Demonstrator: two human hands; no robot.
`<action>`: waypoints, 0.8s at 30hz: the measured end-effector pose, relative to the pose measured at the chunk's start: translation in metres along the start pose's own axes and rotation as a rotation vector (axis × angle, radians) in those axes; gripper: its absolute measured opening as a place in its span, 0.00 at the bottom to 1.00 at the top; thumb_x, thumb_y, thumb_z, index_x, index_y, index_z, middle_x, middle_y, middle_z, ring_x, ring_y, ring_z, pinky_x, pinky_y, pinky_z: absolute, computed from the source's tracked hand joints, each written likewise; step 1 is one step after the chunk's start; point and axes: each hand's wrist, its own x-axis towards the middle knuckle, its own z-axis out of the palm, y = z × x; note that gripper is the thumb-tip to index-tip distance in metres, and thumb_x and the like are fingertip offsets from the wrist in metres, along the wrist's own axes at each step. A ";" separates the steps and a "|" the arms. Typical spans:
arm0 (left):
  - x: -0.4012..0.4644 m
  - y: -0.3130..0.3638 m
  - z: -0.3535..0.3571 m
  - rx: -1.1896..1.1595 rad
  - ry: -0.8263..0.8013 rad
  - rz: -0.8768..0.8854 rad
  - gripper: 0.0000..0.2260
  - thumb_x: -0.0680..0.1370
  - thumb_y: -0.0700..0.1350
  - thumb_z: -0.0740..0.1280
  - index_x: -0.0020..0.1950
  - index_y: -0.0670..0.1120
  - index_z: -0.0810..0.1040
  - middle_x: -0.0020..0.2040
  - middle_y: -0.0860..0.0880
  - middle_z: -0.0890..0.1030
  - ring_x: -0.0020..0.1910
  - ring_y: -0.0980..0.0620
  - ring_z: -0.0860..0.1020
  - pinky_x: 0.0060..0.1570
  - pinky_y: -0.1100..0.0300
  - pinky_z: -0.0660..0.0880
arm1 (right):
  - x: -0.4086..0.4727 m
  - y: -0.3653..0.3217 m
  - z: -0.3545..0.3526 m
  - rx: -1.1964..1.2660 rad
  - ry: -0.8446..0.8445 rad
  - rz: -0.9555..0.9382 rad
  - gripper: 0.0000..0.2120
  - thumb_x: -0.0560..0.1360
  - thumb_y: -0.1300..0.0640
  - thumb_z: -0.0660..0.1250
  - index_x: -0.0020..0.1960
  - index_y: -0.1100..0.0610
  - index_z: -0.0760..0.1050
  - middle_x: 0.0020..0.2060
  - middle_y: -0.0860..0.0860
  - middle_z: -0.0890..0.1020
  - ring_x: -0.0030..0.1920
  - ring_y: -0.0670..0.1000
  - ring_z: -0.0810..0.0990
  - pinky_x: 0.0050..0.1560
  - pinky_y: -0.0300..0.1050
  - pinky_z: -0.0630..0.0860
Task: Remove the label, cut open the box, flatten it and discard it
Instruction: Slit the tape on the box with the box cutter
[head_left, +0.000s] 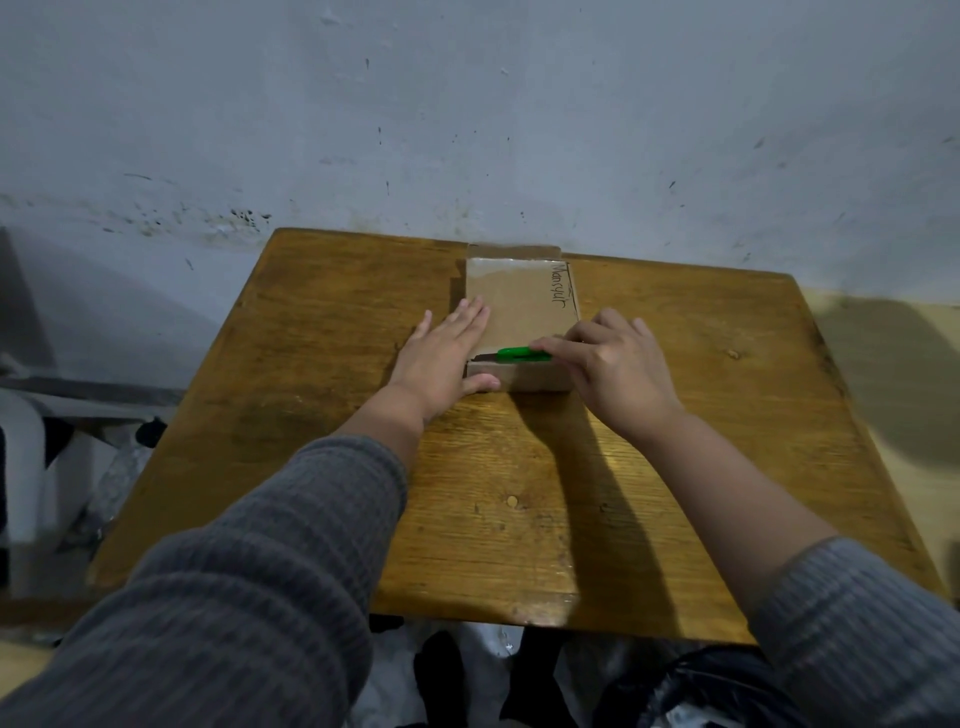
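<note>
A flat brown cardboard box (519, 299) lies at the far middle of the wooden table (322, 467), with handwriting along its right edge. My left hand (444, 358) rests flat against the box's left side, fingers spread, thumb on the near face. My right hand (613, 364) grips a green utility knife (522, 355) at the box's near top edge. The knife's blade points left, toward the near left corner of the box. No label is visible on the box.
The table's far edge touches a grey wall (467, 130). A white plastic chair (26, 467) stands to the left of the table. Dark bags lie on the floor (675, 696) below the table's near edge.
</note>
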 end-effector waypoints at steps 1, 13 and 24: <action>0.000 0.000 0.000 0.001 -0.002 0.000 0.40 0.75 0.62 0.62 0.78 0.47 0.46 0.79 0.50 0.46 0.77 0.53 0.46 0.75 0.48 0.45 | 0.000 0.000 -0.001 -0.010 0.000 -0.006 0.16 0.74 0.58 0.67 0.60 0.48 0.78 0.45 0.51 0.83 0.43 0.56 0.74 0.38 0.48 0.64; -0.002 0.002 0.000 0.004 0.006 -0.003 0.40 0.76 0.61 0.62 0.78 0.46 0.45 0.79 0.50 0.46 0.77 0.53 0.46 0.75 0.48 0.45 | -0.013 0.029 -0.013 -0.009 -0.029 0.081 0.15 0.77 0.55 0.63 0.61 0.44 0.76 0.44 0.48 0.81 0.44 0.53 0.71 0.40 0.48 0.63; -0.001 0.001 -0.003 0.002 0.002 0.005 0.40 0.75 0.62 0.63 0.78 0.46 0.46 0.79 0.50 0.47 0.77 0.53 0.48 0.75 0.49 0.47 | -0.015 -0.005 0.014 0.049 0.047 0.120 0.16 0.75 0.57 0.66 0.61 0.46 0.77 0.45 0.50 0.82 0.46 0.56 0.74 0.41 0.50 0.66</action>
